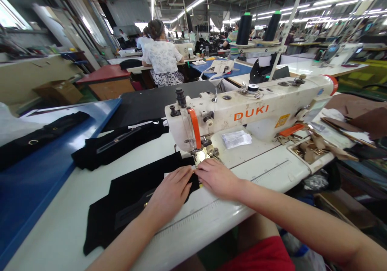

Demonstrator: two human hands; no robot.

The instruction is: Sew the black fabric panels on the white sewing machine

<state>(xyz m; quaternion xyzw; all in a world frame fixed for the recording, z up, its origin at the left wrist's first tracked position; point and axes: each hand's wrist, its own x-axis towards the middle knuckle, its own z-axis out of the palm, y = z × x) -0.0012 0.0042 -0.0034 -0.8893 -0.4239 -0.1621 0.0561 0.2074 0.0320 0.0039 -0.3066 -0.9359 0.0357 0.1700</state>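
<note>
Near the table edge, both flat open hands, left and right, press black fabric before the machine.

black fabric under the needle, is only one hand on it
No, both the left hand and right hand press flat on the black fabric beside the sewing machine.

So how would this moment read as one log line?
left hand: flat on black fabric | right hand: at presser foot | sewing machine: fabric under needle

You're in a garment factory, an industrial sewing machine just beyond your hands, black fabric pieces to their left, thread cones and another seated worker farther ahead, strip lights overhead.
</note>
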